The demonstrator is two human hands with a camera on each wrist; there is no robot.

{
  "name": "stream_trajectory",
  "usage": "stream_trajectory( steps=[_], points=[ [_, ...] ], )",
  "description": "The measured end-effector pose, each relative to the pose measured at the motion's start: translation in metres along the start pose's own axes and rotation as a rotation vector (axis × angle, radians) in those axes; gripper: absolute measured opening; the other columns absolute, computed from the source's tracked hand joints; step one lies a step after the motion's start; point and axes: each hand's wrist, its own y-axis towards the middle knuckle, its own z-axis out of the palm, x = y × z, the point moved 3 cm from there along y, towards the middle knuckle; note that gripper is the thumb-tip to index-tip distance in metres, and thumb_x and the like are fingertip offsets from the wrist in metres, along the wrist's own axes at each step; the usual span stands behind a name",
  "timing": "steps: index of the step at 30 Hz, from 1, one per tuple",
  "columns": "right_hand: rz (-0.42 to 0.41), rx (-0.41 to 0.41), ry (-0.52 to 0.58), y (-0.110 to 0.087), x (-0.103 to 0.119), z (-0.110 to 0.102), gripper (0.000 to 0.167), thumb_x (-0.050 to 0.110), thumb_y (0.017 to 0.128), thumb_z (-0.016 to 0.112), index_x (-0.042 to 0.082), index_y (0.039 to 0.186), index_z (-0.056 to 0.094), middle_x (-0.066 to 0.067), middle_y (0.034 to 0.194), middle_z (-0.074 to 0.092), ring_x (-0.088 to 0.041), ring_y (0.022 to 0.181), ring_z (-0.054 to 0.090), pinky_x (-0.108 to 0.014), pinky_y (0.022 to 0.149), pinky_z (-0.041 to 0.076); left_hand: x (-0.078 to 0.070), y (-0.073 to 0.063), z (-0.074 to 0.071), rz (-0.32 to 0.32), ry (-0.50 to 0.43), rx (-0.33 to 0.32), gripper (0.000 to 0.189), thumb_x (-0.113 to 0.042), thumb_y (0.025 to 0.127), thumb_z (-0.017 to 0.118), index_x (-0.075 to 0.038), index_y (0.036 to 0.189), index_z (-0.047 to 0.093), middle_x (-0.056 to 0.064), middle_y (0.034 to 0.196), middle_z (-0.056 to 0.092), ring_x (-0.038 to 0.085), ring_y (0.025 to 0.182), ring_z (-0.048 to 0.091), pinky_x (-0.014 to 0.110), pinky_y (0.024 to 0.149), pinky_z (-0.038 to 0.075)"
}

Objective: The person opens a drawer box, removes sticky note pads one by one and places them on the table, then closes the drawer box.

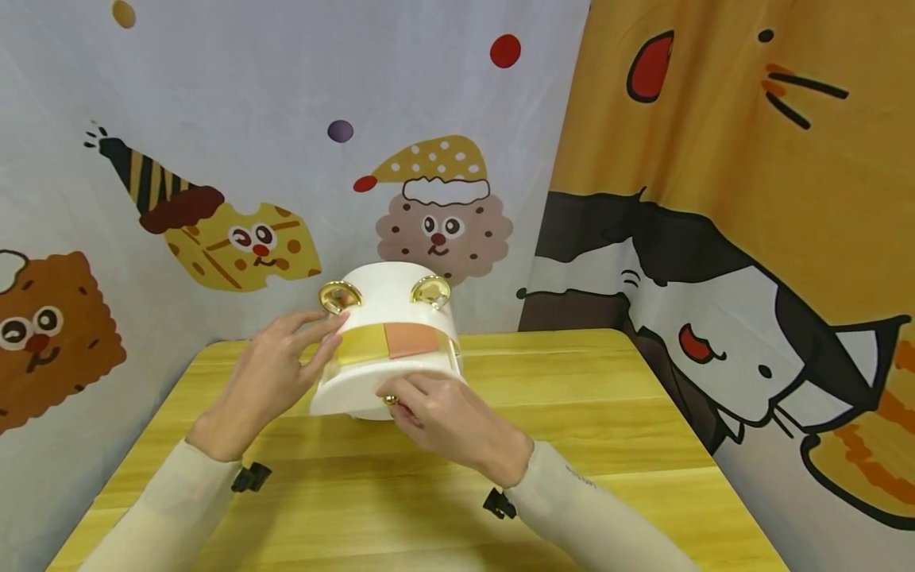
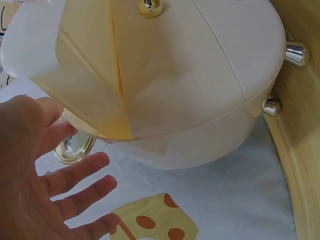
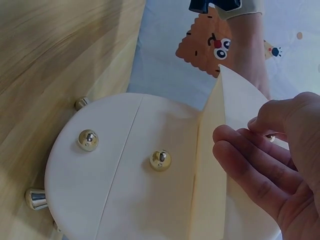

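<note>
One gold knob (image 1: 391, 400) is pinched by the right hand (image 1: 446, 413); the white box (image 1: 386, 280) stands directly beyond this grip, upper drawer (image 1: 341, 391) extended. Leftward, the left hand (image 1: 275, 361), fingers loosely extended, apparently touches the box.

A yellow wood-grain desk (image 1: 608, 445) stood before a pale cloth (image 1: 250, 63) printed with smiling cartoon snacks (image 1: 239, 250) and coloured dots (image 1: 505, 51). On the right hung an orange cloth (image 1: 715, 151) bearing a black-and-white cartoon cat (image 1: 722, 310), and the light was soft.

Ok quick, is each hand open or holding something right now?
Left hand: open, at the side of the white box.
Right hand: closed, pinching a gold knob.
</note>
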Motion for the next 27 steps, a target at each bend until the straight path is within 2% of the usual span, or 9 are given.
stream_trajectory(
  steps=[13, 20, 27],
  points=[
    [-0.02, 0.001, -0.017, 0.0, 0.007, -0.005, 0.029, 0.004, 0.099, 0.088, 0.012, 0.125, 0.078, 0.007, 0.093, 0.075, -0.001, 0.078, 0.063, -0.008, 0.073, 0.055, 0.003, -0.001, 0.0, -0.051, -0.049, 0.044, 0.043, -0.017, 0.111, 0.082, -0.016, 0.154, 0.078, 0.026, 0.142, 0.079, 0.049, 0.115, 0.079, 0.06, 0.073, 0.07],
    [-0.017, 0.021, -0.004, -0.002, 0.011, -0.005, 0.026, 0.005, 0.102, 0.087, 0.013, 0.125, 0.078, 0.006, 0.103, 0.08, -0.001, 0.084, 0.07, -0.009, 0.078, 0.061, 0.003, -0.001, 0.0, -0.051, -0.053, 0.041, 0.042, -0.017, 0.11, 0.083, -0.015, 0.153, 0.079, 0.025, 0.141, 0.08, 0.048, 0.116, 0.079, 0.059, 0.073, 0.07],
    [-0.039, 0.002, -0.022, -0.003, 0.016, -0.006, 0.024, 0.008, 0.102, 0.088, 0.012, 0.123, 0.078, 0.005, 0.106, 0.082, -0.002, 0.088, 0.075, -0.007, 0.082, 0.062, 0.003, -0.001, -0.001, -0.043, -0.048, 0.037, 0.043, -0.017, 0.11, 0.083, -0.016, 0.153, 0.079, 0.024, 0.141, 0.08, 0.049, 0.117, 0.079, 0.06, 0.073, 0.07]
  ],
)
